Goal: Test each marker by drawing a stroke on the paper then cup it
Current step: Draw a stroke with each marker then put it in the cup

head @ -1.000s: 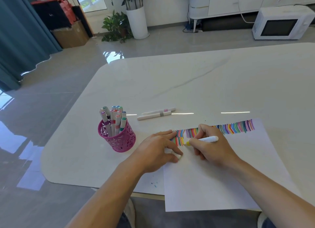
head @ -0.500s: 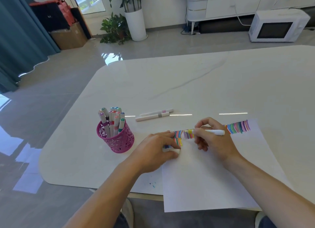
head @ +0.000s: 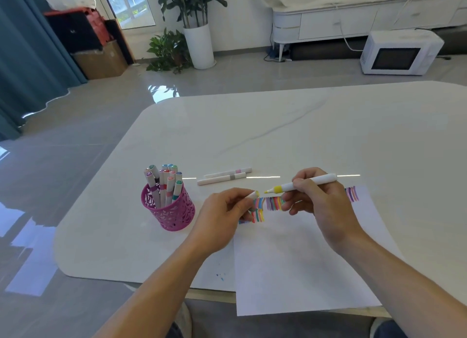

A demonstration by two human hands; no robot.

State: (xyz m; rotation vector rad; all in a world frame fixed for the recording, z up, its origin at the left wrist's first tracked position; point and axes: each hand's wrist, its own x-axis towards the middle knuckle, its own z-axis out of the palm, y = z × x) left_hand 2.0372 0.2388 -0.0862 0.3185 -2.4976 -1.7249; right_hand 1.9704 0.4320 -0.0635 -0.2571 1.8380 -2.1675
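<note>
My right hand (head: 321,206) grips a white marker with a yellow tip (head: 308,182), lifted above the paper (head: 303,262) and pointing left. My left hand (head: 222,216) pinches the marker's white cap (head: 253,195), its open end a short gap from the yellow tip. A row of coloured strokes (head: 273,203) runs along the paper's top edge, partly hidden by my hands. A pink cup (head: 169,211) with several markers stands left of my left hand. Two capped white markers (head: 225,176) lie on the table behind my hands.
The white table (head: 303,135) has a rounded near-left corner and a front edge under the paper. Small blue ink specks (head: 221,277) mark the table near that edge. Beyond the table stand potted plants, boxes and a microwave on the floor.
My right hand lifted the marker off the paper and turned its tip to the left. My left hand rose from the paper's corner with the cap and brought it close to the tip.
</note>
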